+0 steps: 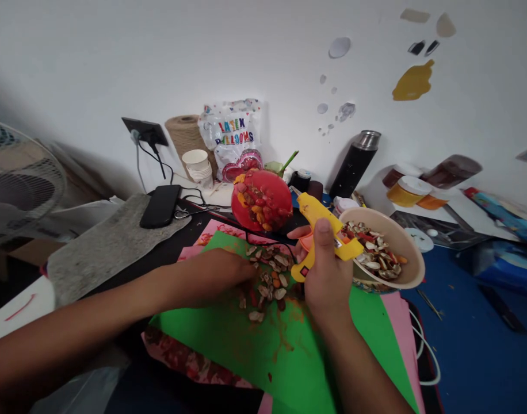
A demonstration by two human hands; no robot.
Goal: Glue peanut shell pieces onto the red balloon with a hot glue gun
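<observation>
The right hand (326, 276) is closed around a yellow glue gun (321, 221), held upright above the green sheet (246, 345). The left hand (220, 273) lies palm down on the sheet, fingers curled into a pile of shells (270, 276); whether it grips any is unclear. A bowl (412, 259) of shells sits at the sheet's right edge, and a shell-studded red ball (263, 198) sits behind the sheet.
</observation>
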